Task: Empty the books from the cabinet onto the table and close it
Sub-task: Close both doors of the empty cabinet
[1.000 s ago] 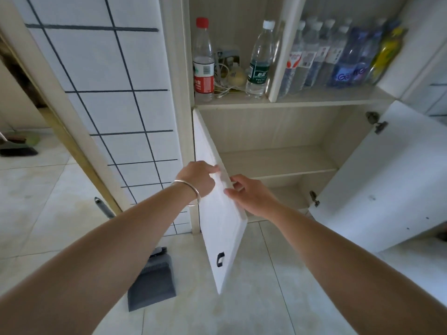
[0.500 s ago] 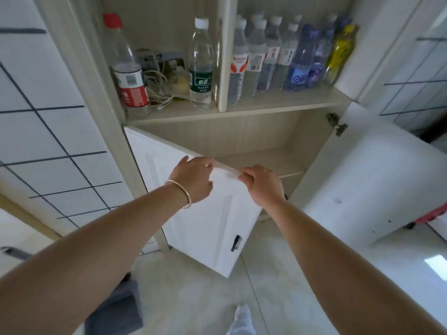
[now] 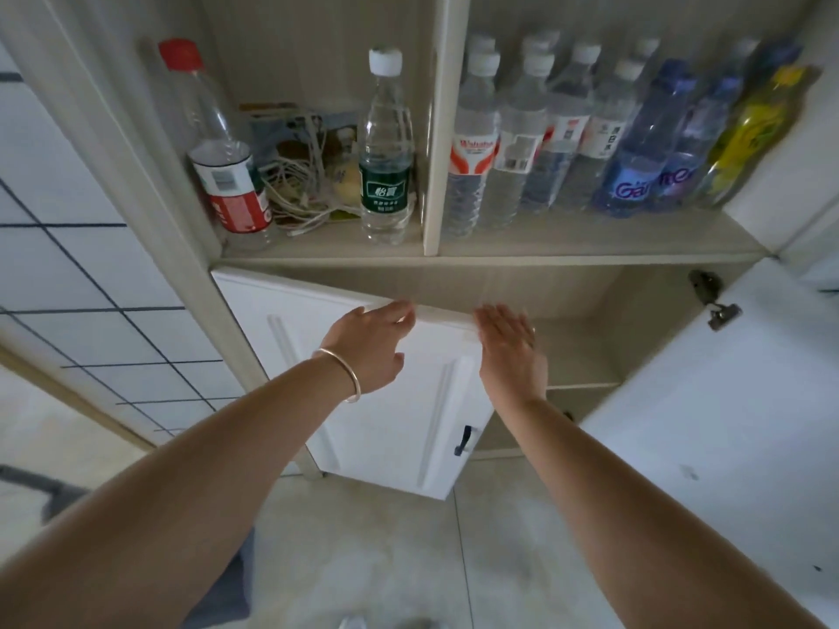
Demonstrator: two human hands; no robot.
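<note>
The left cabinet door (image 3: 386, 401) stands tall and half-shut, its free edge angled outward. The left hand (image 3: 370, 345) and right hand (image 3: 510, 351) press its top edge, fingers straight.

Left door (image 3: 390, 392) hides left half of lower compartment. Right door (image 3: 726, 401) cut off at right edge. Fingertips of left hand (image 3: 370, 347) and right hand (image 3: 510, 351) motion-blurred — contact w/ door top edge can't tell. Back-row bottles (image 3: 545, 43) mostly hidden, labels unreadable. Cable tangle (image 3: 295, 192) — blurred. Dark object (image 3: 27, 483) cut off at left edge, unidentifiable.
</note>
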